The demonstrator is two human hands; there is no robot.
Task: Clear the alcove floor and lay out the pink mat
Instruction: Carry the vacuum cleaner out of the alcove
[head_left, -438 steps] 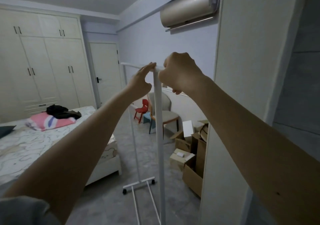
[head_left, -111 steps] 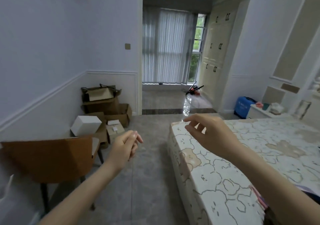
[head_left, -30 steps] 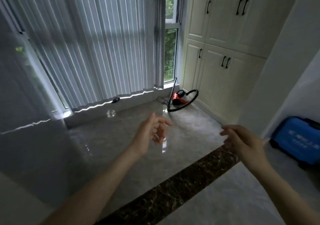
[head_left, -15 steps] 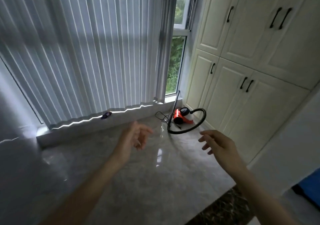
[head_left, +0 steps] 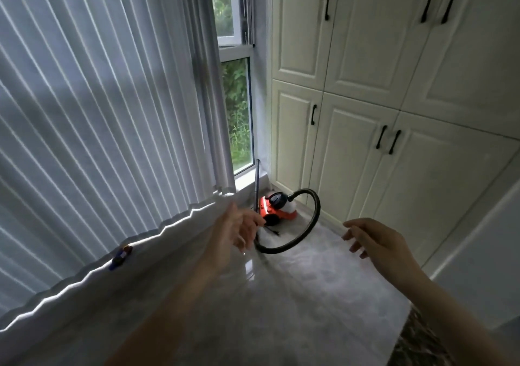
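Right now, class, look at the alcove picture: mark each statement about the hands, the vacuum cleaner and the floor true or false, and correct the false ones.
1. The left hand grips the hose. False: it holds nothing.
2. The orange vacuum cleaner sits on the floor near the cabinets. True.
3. The pink mat lies spread on the floor. False: no mat is in view.
4. The right hand is empty, fingers relaxed. True.
5. A small blue object lies below the blinds. True.

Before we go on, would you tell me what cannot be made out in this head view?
- Small blue object by the curtain hem: too small to identify.
- Vacuum cleaner: its wand's lower end and nozzle are hidden behind the left hand.
- Pink mat: outside the frame.
- Left hand's fingers: motion-blurred; the right hand holds nothing.
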